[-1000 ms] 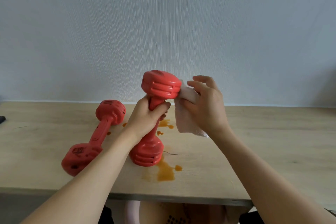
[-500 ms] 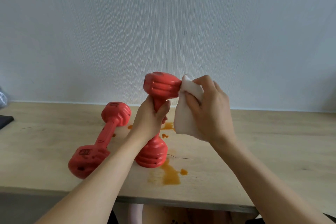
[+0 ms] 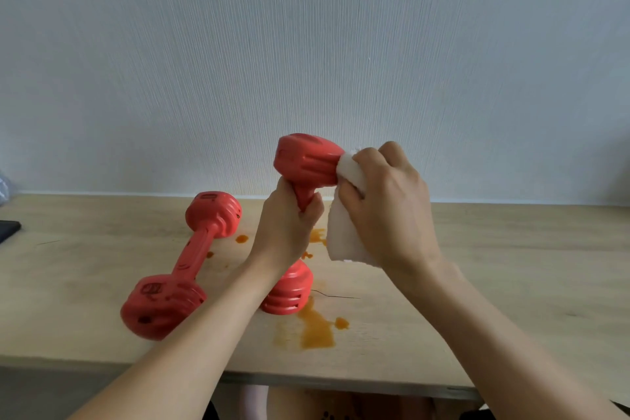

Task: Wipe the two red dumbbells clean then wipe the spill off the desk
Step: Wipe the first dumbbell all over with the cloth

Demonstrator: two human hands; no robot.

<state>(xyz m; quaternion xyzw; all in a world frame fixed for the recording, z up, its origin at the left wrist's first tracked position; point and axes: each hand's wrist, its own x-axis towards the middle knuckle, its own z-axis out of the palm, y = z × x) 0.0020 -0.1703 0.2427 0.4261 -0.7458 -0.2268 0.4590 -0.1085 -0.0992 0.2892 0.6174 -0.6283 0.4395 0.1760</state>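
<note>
Dumbbell [image 3: 308, 160] upright in left hand's [image 3: 286, 225] fist, right hand [image 3: 385, 201] clutching cloth [image 3: 344, 235] against its head

1. One head-worn view looks forward and slightly down across the wooden desk [image 3: 511, 266], facing the pale wall [image 3: 306, 44] at its far edge.
2. It sits close: both forearms enter from the near edge.

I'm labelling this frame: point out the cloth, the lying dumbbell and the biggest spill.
cloth [image 3: 344, 235], head view, hanging lower part.
lying dumbbell [image 3: 194, 254], head view, handle.
biggest spill [image 3: 315, 329], head view, middle.
</note>
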